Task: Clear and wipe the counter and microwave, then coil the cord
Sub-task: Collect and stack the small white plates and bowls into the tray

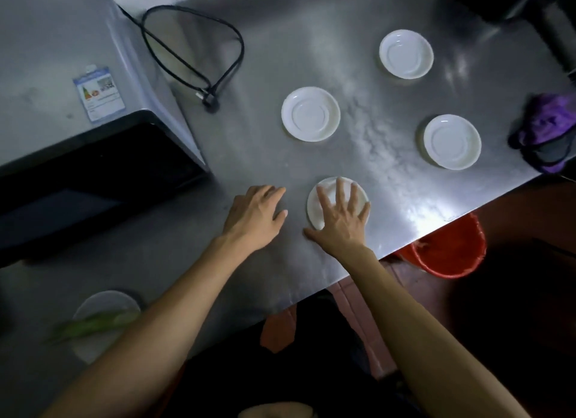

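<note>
- Counter (pixel 358 112) of bare steel fills most of the view; its near edge runs on a slant from lower left up to the right, and its near right corner lies beside the cloth
- Microwave (pixel 62 75) stands on the left part of the counter, its dark door (pixel 78 181) facing the person and a small label (pixel 99 94) stuck on its grey top
- Black cord (pixel 193 53) lies in a loose loop just to the right of the microwave, with the plug (pixel 210 101) at the near end of the loop, resting on the steel
- Four white saucers are spread on the counter: near saucer (pixel 327 196) close to the edge, middle saucer (pixel 310 114) beyond it, right saucer (pixel 452 142) and far saucer (pixel 406 53), all well apart from each other
- Right hand (pixel 338 216) lies flat on the near saucer with the fingers straight and spread wide, and the thumb touches the steel beside it
- Left hand (pixel 255 215) rests on the counter just left of this saucer, fingers relaxed and holding nothing
- Purple cloth (pixel 545 128) lies bunched at the right edge, near the right saucer
- Plate with green leaves (pixel 103 321), blurred, sits at the near left, in front of the microwave
- Red bucket (pixel 448 249) stands on the floor under the near edge
- Open steel remains between the saucers and between the cord and the middle saucer
</note>
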A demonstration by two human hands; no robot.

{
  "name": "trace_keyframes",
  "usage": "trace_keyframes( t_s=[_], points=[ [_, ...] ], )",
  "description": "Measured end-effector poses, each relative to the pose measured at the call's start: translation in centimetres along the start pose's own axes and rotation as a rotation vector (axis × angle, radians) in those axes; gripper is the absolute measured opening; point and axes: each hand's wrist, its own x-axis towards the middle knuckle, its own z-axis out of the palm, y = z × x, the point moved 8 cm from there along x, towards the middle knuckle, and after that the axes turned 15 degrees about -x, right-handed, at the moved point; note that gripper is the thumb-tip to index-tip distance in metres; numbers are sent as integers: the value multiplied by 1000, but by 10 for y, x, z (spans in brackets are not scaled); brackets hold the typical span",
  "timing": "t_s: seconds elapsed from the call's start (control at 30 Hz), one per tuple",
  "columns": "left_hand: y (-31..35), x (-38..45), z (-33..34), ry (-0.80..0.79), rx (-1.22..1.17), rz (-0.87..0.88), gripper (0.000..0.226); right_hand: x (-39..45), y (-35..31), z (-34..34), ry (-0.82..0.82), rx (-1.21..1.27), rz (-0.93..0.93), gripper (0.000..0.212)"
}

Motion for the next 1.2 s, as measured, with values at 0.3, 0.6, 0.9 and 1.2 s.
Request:
trace_keyframes(
  t_s=[0.3, 0.6, 0.9, 1.2],
  points=[
    [43, 56, 3, 50, 8, -25, 53, 39, 28, -10, 16, -26, -122, 114],
    [66, 111, -10, 68, 75, -2, 54, 68, 70, -33, 97, 40, -64, 106],
    [73, 190, -21, 98, 186, -27, 72, 120, 106, -54, 115, 46, -8, 101],
    [67, 233, -11, 9, 162, -169, 105, 157, 118, -67, 123, 74, -34, 102]
  ],
)
